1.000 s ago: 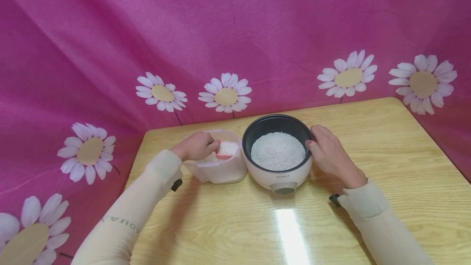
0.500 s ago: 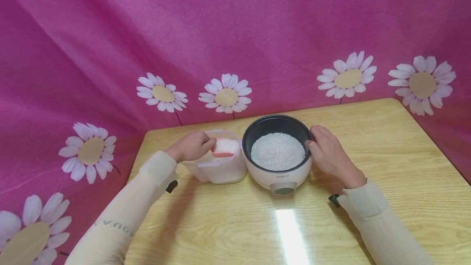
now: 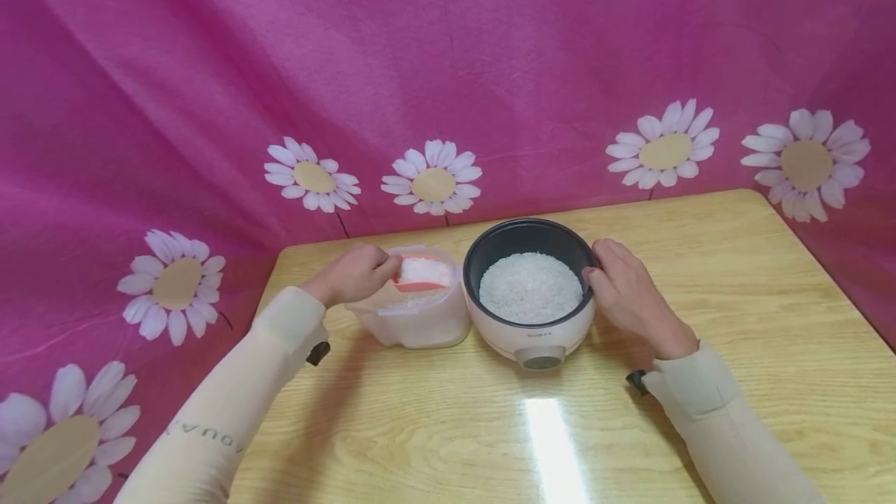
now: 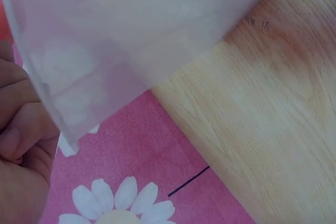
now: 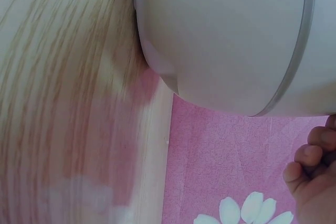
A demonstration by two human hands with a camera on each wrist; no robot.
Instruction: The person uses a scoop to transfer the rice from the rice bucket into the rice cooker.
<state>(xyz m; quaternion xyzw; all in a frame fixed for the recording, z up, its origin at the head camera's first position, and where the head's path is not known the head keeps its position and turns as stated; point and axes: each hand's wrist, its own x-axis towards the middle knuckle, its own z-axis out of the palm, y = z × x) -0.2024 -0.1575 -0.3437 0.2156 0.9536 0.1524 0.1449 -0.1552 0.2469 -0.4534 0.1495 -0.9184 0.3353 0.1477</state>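
Note:
My left hand (image 3: 355,274) pinches the end of a red scoop (image 3: 421,286) heaped with white rice. The scoop is at the mouth of a translucent plastic bin (image 3: 420,327), where more rice shows below it. In the left wrist view, the bin's wall (image 4: 136,35) hides most of the scoop beside my curled fingers (image 4: 31,127). Right against the bin stands a white rice cooker (image 3: 493,333) with a black inner pot, holding a bed of rice (image 3: 530,288). My right hand (image 3: 633,294) grips the cooker's right rim, thumb on the near side.
Both containers stand on a light wood-grain table (image 3: 448,426), towards its back edge. Behind and to the left hangs a magenta cloth (image 3: 490,61) with printed daisies. A bright reflection lies on the tabletop in front of the cooker.
My left hand has lifted and drawn left, bringing the rice-filled scoop up from the bin's contents so more of it shows. The right hand keeps its place on the rice cooker.

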